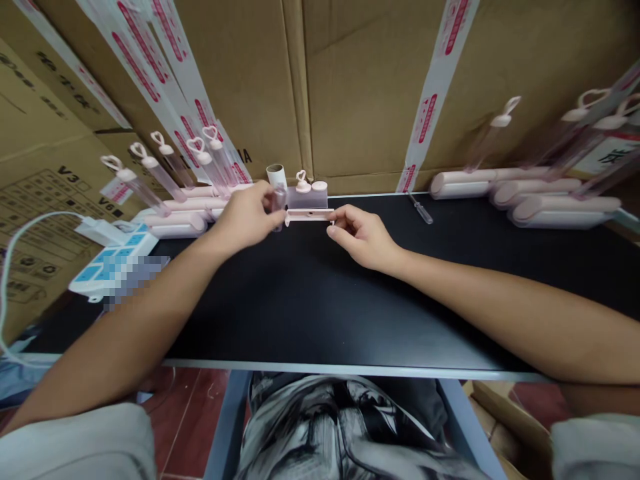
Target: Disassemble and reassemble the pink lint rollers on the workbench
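My right hand [364, 237] pinches the right end of a narrow pale pink plastic piece [311, 215] with an open channel along it, held above the black tabletop. At the other end of that piece, my left hand [246, 215] closes thumb and fingers on a blurred, upright clear tube-like piece [279, 200]. Whether the clear piece touches the pink one I cannot tell. Just behind both hands are a translucent box-like part [300, 197] with a heart-topped pink cap [303, 183] and a round pink cap [319, 186] on top.
A white cardboard roll [276, 175] stands behind my left hand. A small screwdriver [421, 209] lies to the right. Pink heart-topped units stand at left [177, 223] and right [565, 212]. A power strip [115, 257] sits at left; cardboard boxes [360, 100] line the back.
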Demonstrator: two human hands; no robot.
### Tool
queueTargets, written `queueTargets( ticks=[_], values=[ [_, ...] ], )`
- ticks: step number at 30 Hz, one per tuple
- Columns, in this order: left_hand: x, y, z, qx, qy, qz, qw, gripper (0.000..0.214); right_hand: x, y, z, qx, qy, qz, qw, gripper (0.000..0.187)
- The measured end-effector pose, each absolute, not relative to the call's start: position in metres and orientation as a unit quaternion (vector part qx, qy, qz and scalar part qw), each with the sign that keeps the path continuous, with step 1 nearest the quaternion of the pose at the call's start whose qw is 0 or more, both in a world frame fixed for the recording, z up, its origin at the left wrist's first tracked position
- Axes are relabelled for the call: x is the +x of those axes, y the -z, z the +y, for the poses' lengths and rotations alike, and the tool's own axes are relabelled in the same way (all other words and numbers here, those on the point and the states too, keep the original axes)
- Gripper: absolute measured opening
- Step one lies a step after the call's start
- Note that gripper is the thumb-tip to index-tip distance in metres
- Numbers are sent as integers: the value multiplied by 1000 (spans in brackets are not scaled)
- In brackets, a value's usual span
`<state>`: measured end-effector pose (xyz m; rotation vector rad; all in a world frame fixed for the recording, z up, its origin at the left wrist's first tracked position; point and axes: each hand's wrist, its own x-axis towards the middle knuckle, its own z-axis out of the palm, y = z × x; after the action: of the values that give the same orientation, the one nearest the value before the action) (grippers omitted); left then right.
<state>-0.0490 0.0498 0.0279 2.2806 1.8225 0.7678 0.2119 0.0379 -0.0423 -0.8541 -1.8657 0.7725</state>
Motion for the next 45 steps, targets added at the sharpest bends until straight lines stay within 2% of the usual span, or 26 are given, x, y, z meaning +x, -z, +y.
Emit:
queueTargets(
  ticks=[1,3,6,9,14,22,26,33,37,41,45],
  values=[
    [-56,-27,62,723,-278,625,99,31,216,44,43,-344,-227,-792,451,19],
    [-65,-24,85,682,-299,650,153,31,222,49,52,-342,-107,-835,418,23],
    [-65,-20,110,653,-290,683,152,27,227,56,63,-371,-50,-849,372,38],
    [-59,-14,124,644,-282,693,159,24,227,62,69,-397,-62,-851,337,48],
    [-56,-1,134,647,-274,694,160,30,227,66,72,-413,-93,-850,315,55],
    [-49,6,139,659,-271,697,83,49,225,62,69,-428,-84,-850,297,56],
    [-45,2,138,653,-268,703,88,56,226,62,70,-402,-86,-856,312,52],
    [-37,-16,118,665,-207,717,21,65,226,65,71,-385,-92,-860,322,49],
    [-35,-23,98,667,-196,718,-32,62,226,68,71,-409,-84,-844,337,44],
    [-39,-15,80,695,-172,696,-49,42,226,67,71,-404,-78,-846,340,42],
    [-39,0,73,732,-109,672,-17,53,225,66,70,-396,-69,-853,332,41]
  ],
)
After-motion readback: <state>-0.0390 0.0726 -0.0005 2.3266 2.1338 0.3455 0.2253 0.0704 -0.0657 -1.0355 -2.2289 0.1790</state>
